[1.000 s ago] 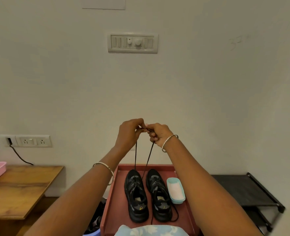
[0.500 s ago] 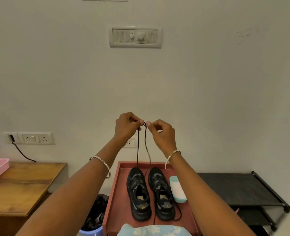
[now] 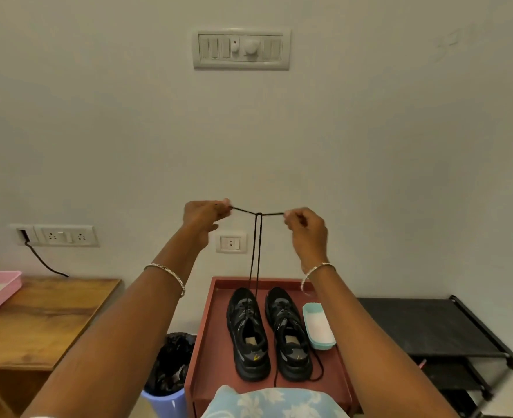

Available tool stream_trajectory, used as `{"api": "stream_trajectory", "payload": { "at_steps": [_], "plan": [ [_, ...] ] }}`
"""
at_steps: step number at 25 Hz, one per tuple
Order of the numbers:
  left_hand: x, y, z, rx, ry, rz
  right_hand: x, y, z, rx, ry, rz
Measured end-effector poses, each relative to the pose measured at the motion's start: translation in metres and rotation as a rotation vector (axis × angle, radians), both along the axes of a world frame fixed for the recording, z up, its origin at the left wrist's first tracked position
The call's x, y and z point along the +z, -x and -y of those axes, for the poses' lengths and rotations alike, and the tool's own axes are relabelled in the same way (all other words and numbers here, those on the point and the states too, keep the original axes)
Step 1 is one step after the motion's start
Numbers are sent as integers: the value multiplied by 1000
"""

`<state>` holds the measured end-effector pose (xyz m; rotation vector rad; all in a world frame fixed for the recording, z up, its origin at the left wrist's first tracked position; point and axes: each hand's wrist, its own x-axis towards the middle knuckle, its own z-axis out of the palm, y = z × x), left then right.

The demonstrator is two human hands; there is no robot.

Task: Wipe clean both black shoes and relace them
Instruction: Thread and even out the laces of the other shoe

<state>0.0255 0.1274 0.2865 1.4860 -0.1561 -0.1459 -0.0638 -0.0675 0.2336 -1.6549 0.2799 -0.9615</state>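
Pinches the two ends of a black lace point(image 3: 256, 251), one in the left hand point(image 3: 202, 217), one in the right hand point(image 3: 306, 230), fingertips closed tight on the cord. Holds them raised and apart, pulling the top stretch level from a crossing midway. Below, down two hanging strands: the left shoe point(image 3: 249, 333), beside the right shoe point(image 3: 290, 333) on a red tray point(image 3: 207, 342), with a teal tub point(image 3: 318, 330) just right.

A home room, wall switch panel point(image 3: 240, 49), wooden table point(image 3: 38, 315), black shoe rack point(image 3: 430, 324) (bin point(image 3: 166, 384) below)
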Motion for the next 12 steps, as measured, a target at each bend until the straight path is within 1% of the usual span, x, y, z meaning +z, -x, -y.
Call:
{"api": "stream_trajectory", "payload": {
  "at_steps": [1, 3, 4, 5, 6, 7, 8, 9, 10, 11, 12],
  "plan": [
    [-12, -11, -13, 65, 43, -76, -18, 6, 17, -17, -177, -39],
    [-40, -28, -40, 174, 156, -244, -51, 24, 49, 4, -655, -51],
    [-55, -34, -49, 210, 240, -333, -62, 31, 58, 63, -922, 1],
    [-69, -39, -53, 223, 343, -403, -66, 32, 63, 129, -1137, 92],
    [-80, -42, -51, 218, 403, -436, -67, 26, 64, 174, -1253, 176],
    [-84, -43, -44, 199, 366, -397, -62, 16, 61, 188, -1266, 188],
    [-83, -46, -34, 166, 200, -265, -51, 4, 53, 190, -1172, 124],
    [-80, -49, -22, 112, -76, -41, -41, -8, 45, 183, -928, 1],
    [-78, -53, -9, 34, -424, 265, -32, -19, 35, 176, -552, -155],
    [-75, -56, 2, -67, -793, 582, -29, -30, 29, 186, -104, -326],
    [-72, -59, 12, -159, -1123, 860, -32, -39, 24, 218, 327, -496]
  ]
}}
